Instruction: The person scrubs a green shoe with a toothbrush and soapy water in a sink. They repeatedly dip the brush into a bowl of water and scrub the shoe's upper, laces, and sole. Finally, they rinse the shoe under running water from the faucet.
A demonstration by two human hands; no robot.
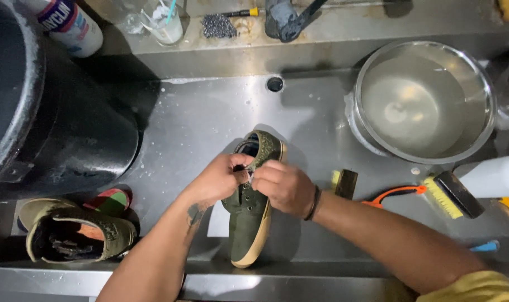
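Observation:
A dark green shoe (248, 223) with a tan sole lies in a steel sink (198, 117), toe toward me. My left hand (220, 180) and my right hand (283, 187) meet over its lace area. Both pinch at the opening near the tongue, fingers closed on the shoe's upper. A dark band circles my right wrist.
A second green shoe (78, 235) lies at the lower left beside a big black tub (53, 123). A steel bowl (425, 100) of water stands at the upper right. Brushes with yellow bristles (453, 196) lie right of the shoe. A drain hole (274, 84) sits behind it.

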